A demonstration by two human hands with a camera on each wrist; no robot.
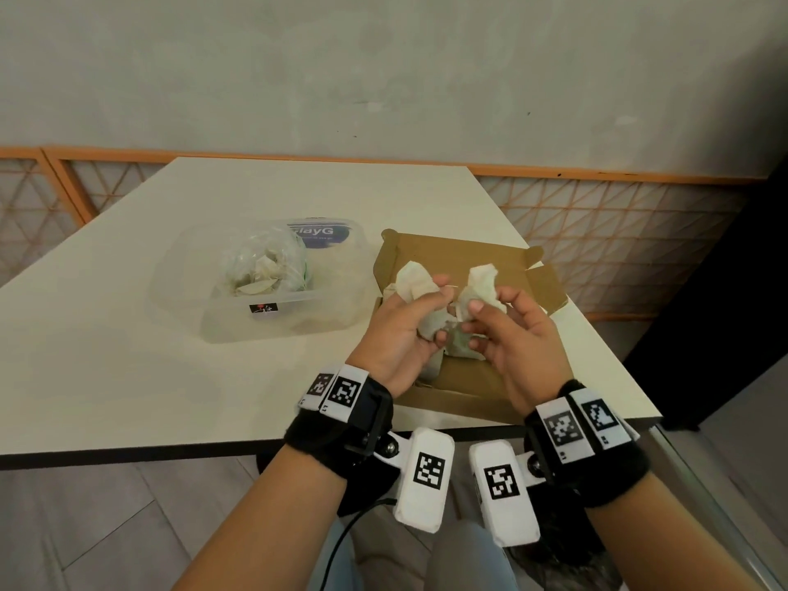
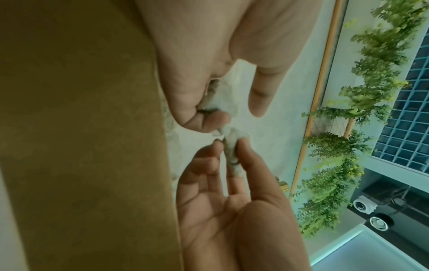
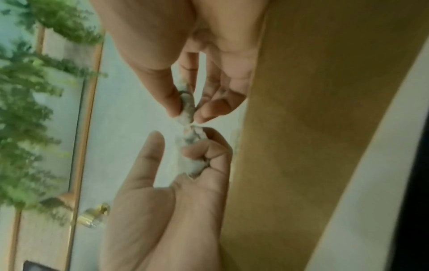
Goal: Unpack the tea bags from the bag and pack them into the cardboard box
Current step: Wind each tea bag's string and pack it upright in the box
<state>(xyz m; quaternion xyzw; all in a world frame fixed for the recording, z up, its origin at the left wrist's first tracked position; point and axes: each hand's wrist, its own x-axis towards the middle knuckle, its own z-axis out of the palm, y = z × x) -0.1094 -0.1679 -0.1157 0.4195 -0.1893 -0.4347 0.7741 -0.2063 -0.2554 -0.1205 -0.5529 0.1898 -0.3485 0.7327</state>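
Tea bags (image 1: 415, 283) were clutched in left grip (image 1: 401, 334) and right grip (image 1: 511, 334) over cardboard box (image 1: 469, 390), bench's (image 1: 128, 377) right edge.

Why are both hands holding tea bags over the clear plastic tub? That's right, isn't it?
Not quite. The left hand and right hand do hold tea bags, but over the open cardboard box, not the plastic tub, which sits to its left. The head view shows this.
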